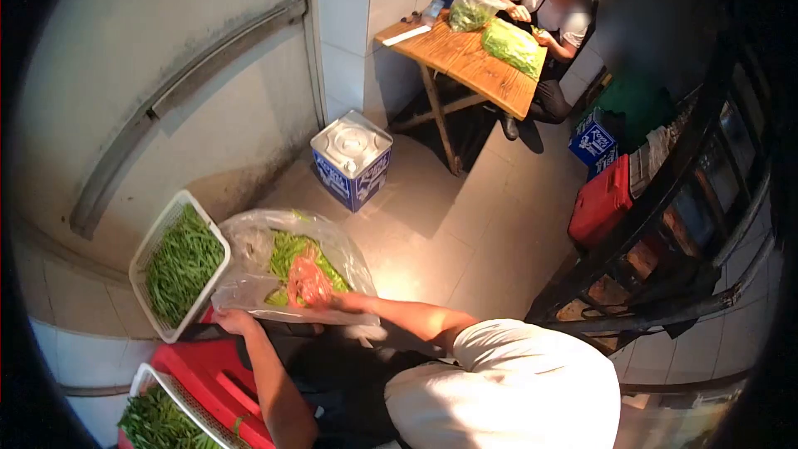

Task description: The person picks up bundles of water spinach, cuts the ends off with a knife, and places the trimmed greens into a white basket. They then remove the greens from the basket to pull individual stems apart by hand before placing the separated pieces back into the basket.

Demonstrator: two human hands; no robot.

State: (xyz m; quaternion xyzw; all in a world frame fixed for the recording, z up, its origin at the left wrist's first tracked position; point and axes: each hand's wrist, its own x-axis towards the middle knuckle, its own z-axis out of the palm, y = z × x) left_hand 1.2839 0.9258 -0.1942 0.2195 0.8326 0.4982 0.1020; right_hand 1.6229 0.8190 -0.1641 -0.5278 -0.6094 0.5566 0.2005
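Observation:
A large clear plastic bag lies open on the floor, with green leafy vegetables inside. At its near left edge, my left hand grips the plastic rim. My right hand reaches over the near side of the bag, beside a crumpled pink plastic bag that rests on the greens. Blur hides the fingers of my right hand, so whether they grip the pink bag cannot be told. Left of the clear bag, a white basket holds long cut greens.
Another basket of greens sits by a red stool or crate. A blue-and-silver tin stands near the wall. At a wooden table, a person handles vegetables. Right are a red container and dark metal rack.

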